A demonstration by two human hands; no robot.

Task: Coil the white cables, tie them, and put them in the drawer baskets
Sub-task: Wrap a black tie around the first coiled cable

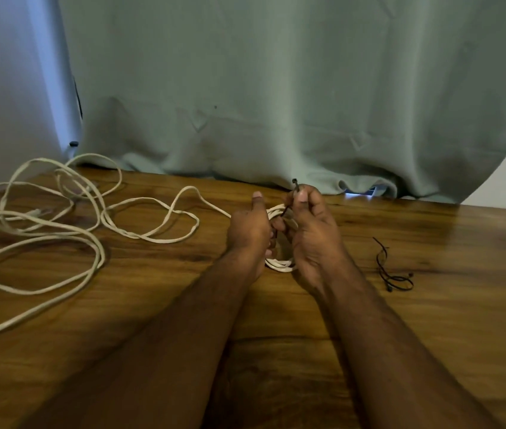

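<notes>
A small coil of white cable (279, 264) stands between my two hands at the middle of the wooden table (431, 320). My left hand (250, 230) grips the coil from the left, thumb raised. My right hand (310, 230) pinches a black cable tie (294, 184) at its fingertips above the coil; the tie runs down across the coil's top. A loose strand of white cable (152, 236) trails from the coil to the left. More white cable (44, 218) lies tangled at the table's left side.
Several spare black cable ties (392, 274) lie on the table to the right of my hands. A grey-green curtain (276, 88) hangs along the table's far edge. No drawer or basket is in view.
</notes>
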